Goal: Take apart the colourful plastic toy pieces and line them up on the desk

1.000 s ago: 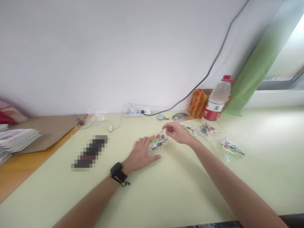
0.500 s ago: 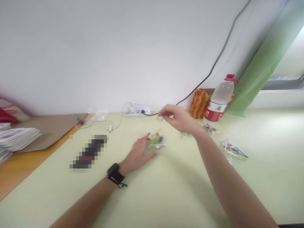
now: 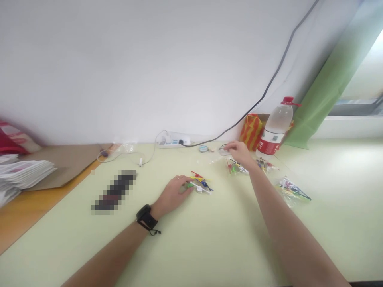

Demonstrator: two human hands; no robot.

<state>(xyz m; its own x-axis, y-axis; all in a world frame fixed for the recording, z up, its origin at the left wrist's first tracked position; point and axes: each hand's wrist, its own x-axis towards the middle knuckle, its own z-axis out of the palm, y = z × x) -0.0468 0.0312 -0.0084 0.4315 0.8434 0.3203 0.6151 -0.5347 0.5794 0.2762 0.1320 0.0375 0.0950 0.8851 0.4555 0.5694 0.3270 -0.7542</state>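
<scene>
Head view of the pale green table (image 3: 209, 239). The left hand (image 3: 173, 194) lay low on the tabletop, a black watch (image 3: 146, 217) on its wrist. Its fingers were bent and close together, their tips touching a loose heap of coloured pieces (image 3: 201, 185) at the hand's 3 o'clock. Whether any piece was pinched could not be told.

The right hand (image 3: 240, 154) was stretched out to 1 o'clock of the heap, well apart from the left hand. Its fingertips were drawn together at a small clear packet (image 3: 224, 151) lying at its 9 o'clock. Contact appeared likely, but a firm grip could not be confirmed.

Three clear bags of coloured parts lay by the right forearm: the first bag (image 3: 236, 167) just at the hand's 6 o'clock, the second bag (image 3: 265, 164) at 4 o'clock, and the third bag (image 3: 291, 189) farther out at 4 o'clock. A red-capped water bottle (image 3: 275, 129) and an orange striped pouch (image 3: 251, 130) stood at the hand's 1 o'clock. A white power strip (image 3: 173, 140) lay against the wall at 10 o'clock. A stack of papers (image 3: 24, 175) and a blurred dark block (image 3: 115, 190) occupied the 9 o'clock side of the left hand.
</scene>
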